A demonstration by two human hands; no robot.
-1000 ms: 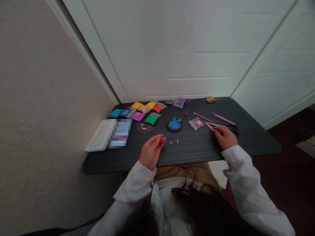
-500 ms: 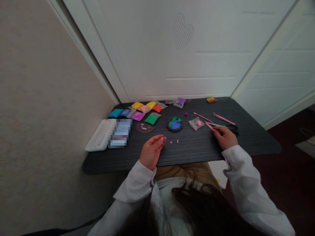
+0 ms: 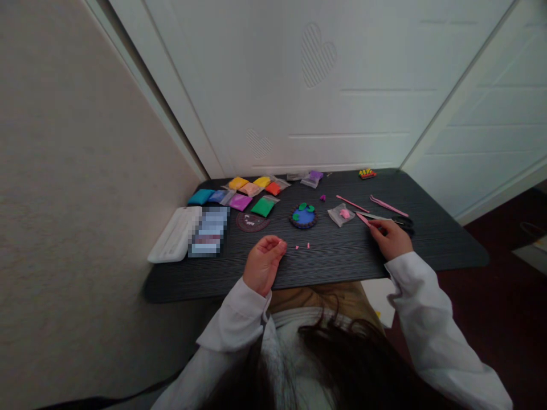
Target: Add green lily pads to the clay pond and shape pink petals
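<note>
My left hand (image 3: 264,263) is raised above the front of the table, thumb pressed against curled fingers. Whatever is in that pinch is too small to make out. Just right of it lie two tiny pieces of pink clay (image 3: 308,246). In my right hand (image 3: 391,239) is a pink clay tool (image 3: 363,218) with a flat pointed end, tilted toward the upper left. Black-handled scissors (image 3: 378,216) lie beside that hand, partly behind it. A round clay piece (image 3: 304,217), blue with green leaf shapes and a dark rim, sits mid-table.
An unsealed-looking clear bag with pink clay (image 3: 344,213) lies near a thin pink stick (image 3: 352,204) and a curved pink tool (image 3: 388,205). Bags of coloured clay (image 3: 240,201), a dark protractor-like disc (image 3: 253,222) and a white tray (image 3: 177,234) are leftward. Purple clay (image 3: 322,197) lies behind.
The fingers of my left hand have curled in more, and the thumb has shifted slightly. My right hand stays nearly still with the pink clay tool.
</note>
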